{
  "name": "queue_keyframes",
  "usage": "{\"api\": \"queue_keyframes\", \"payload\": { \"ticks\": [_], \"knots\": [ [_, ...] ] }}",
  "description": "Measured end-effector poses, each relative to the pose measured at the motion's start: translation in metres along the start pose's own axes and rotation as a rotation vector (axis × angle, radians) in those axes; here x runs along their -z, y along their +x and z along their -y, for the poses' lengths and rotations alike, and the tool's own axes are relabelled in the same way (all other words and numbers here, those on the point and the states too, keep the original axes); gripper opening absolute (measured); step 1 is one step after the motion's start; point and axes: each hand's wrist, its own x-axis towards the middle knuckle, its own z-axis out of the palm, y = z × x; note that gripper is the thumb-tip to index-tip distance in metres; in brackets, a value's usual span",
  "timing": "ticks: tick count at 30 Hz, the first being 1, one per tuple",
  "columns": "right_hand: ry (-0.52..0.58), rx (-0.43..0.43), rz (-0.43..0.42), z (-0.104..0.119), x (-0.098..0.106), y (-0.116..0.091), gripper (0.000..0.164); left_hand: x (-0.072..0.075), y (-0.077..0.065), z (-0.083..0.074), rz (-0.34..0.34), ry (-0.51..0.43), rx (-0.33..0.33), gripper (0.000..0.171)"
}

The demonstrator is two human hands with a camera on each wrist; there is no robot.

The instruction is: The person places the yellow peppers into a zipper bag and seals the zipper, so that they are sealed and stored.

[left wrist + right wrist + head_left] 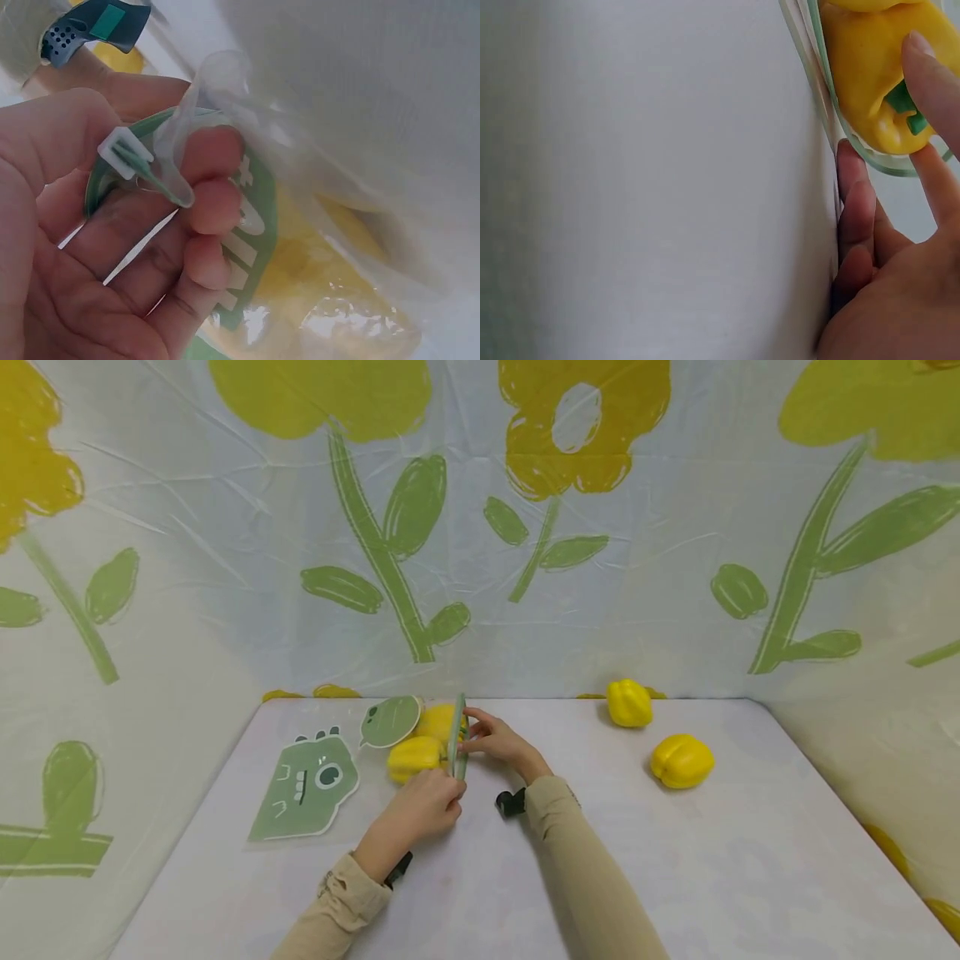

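Observation:
A clear zip bag (303, 789) with green monster prints lies on the left of the table, its green-edged mouth upright and facing right. Yellow bell peppers (412, 759) sit inside it near the mouth. My left hand (426, 804) grips the near end of the mouth; a small white zip slider (125, 152) shows by its curled fingers in the left wrist view. At the opening, my right hand (497, 742) holds a yellow bell pepper (866, 71) by its stem end, thumb and a finger on it. The pepper's far side is hidden inside the bag.
Two more yellow bell peppers, one at the back edge (629, 703) and one nearer (682, 762), lie on the right of the white table (750, 877). A flower-printed cloth (645, 568) hangs behind and along the sides.

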Motion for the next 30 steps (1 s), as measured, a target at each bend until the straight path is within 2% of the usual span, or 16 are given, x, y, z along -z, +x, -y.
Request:
{"api": "queue_keyframes", "payload": {
  "ticks": [5,9,12,15,17,19,24,27,30],
  "knots": [
    [-0.018,-0.018,-0.004,0.004,-0.001,-0.002,0.073,0.0,0.0,0.0,0.0,-0.009,0.015,0.02],
    [-0.036,-0.003,0.028,0.009,0.004,-0.007,0.074,0.001,0.0,0.001,0.002,-0.022,0.042,0.02],
    [-0.021,0.012,0.047,0.016,0.017,-0.017,0.071,0.002,0.0,0.001,0.013,-0.022,0.065,0.02],
    [-0.011,0.053,0.01,0.022,0.038,-0.032,0.067,0.002,0.0,0.001,0.023,-0.012,0.071,0.02],
    [-0.009,0.091,-0.067,0.025,0.055,-0.043,0.064,0.002,0.0,0.001,0.022,-0.009,0.065,0.023],
    [-0.02,0.149,-0.178,0.025,0.074,-0.054,0.061,0.003,-0.001,0.001,0.01,-0.018,0.054,0.026],
    [-0.021,0.291,-0.599,0.012,0.114,-0.078,0.051,0.003,-0.003,0.001,-0.021,-0.032,0.03,0.034],
    [-0.019,0.283,-0.804,0.0,0.13,-0.09,0.051,0.002,-0.003,0.001,-0.022,-0.028,0.024,0.034],
    [-0.024,0.216,-0.882,-0.01,0.139,-0.098,0.057,0.003,-0.003,0.0,-0.018,-0.027,0.03,0.033]
  ]
}}
